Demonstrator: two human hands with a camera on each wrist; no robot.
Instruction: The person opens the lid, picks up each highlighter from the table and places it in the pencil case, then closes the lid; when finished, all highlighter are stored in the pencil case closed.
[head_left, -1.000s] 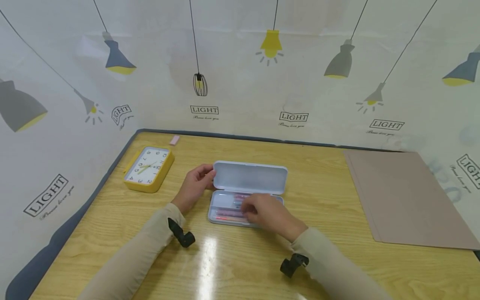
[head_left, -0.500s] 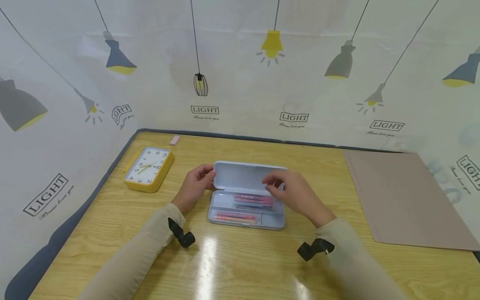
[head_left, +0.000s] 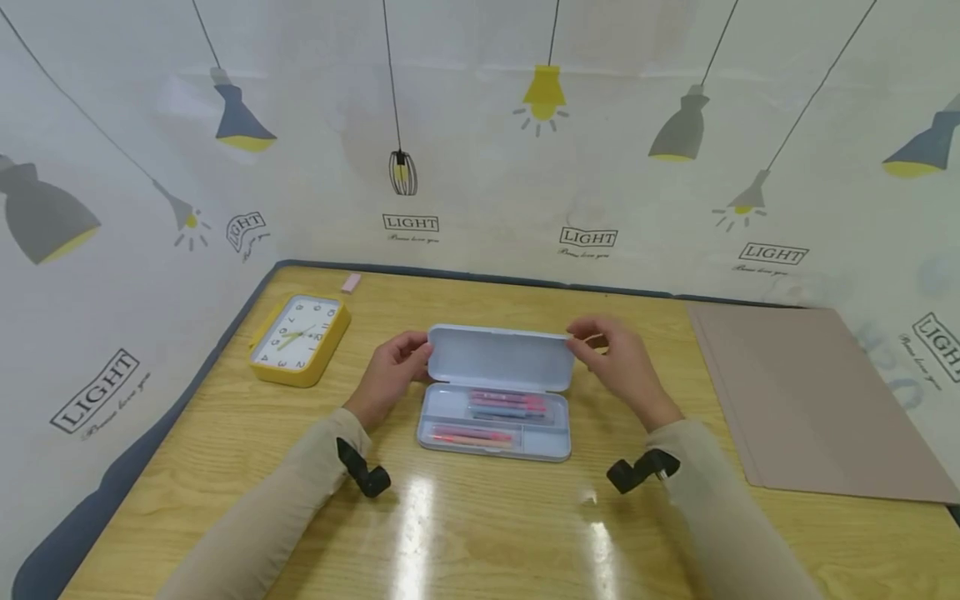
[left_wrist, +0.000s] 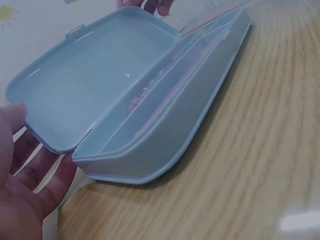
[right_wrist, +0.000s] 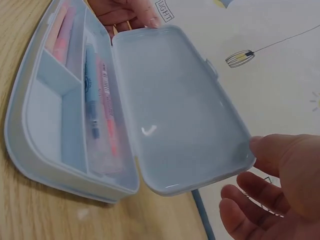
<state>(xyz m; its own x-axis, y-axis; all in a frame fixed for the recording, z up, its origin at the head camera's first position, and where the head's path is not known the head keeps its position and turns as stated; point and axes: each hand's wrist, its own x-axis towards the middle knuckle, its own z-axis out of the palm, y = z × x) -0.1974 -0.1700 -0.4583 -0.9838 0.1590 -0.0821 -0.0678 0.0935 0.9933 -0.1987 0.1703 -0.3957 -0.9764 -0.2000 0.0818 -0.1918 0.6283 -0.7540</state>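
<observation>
A pale blue pencil case (head_left: pixel 432 415) lies on the table with its lid (head_left: pixel 498 358) raised. My left hand (head_left: pixel 390 371) holds the lid's left end, thumb on the rim and fingers behind, as the left wrist view shows. At the lid's upper right corner is my right hand (head_left: pixel 618 367); its thumb (right_wrist: pixel 267 147) touches the rim and its other fingers bend behind. Inside the case, pink and blue pens (head_left: pixel 510 404) lie in the back compartment. Pink and orange pens (head_left: pixel 471 437) are in the front one, beside a small bare section.
A yellow clock (head_left: pixel 300 340) lies face up at the left, with a small pink eraser-like block (head_left: pixel 351 282) behind it. A large pinkish-brown board or folder (head_left: pixel 817 400) covers part of the table's right side. A lamp-printed sheet (head_left: pixel 480 150) rises behind the table.
My right hand has drawn back from the pens in the case, moved up and right past the lid, and come to its right corner. The left hand stays at the lid's left end.
</observation>
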